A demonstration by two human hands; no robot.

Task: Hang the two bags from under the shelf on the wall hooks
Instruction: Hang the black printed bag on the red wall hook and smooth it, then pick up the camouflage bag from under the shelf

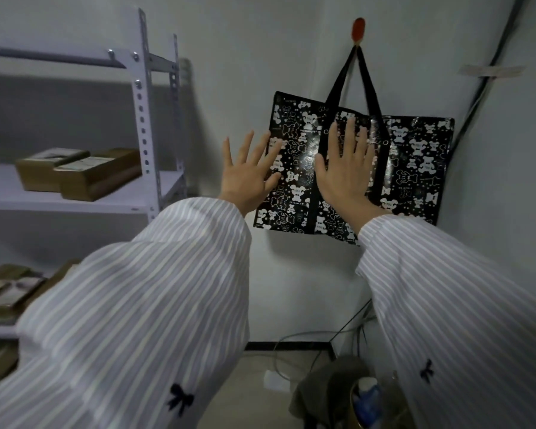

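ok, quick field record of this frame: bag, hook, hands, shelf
bag: black bear-print bag, handles looped over hook, hangs flat on wall
hook: orange wall hook, above bag
left hand: left hand open, fingers spread, at bag's left edge
right hand: right hand open, flat against bag front
shelf: metal shelf at left, cardboard boxes on it
second bag: not visible

A plain storeroom: a white slotted-steel shelf (146, 119) carries taped cardboard boxes (84, 173) on its levels, loose cables (322, 335) trail over the floor in the corner, and the bare white walls hold one hook (359, 29).
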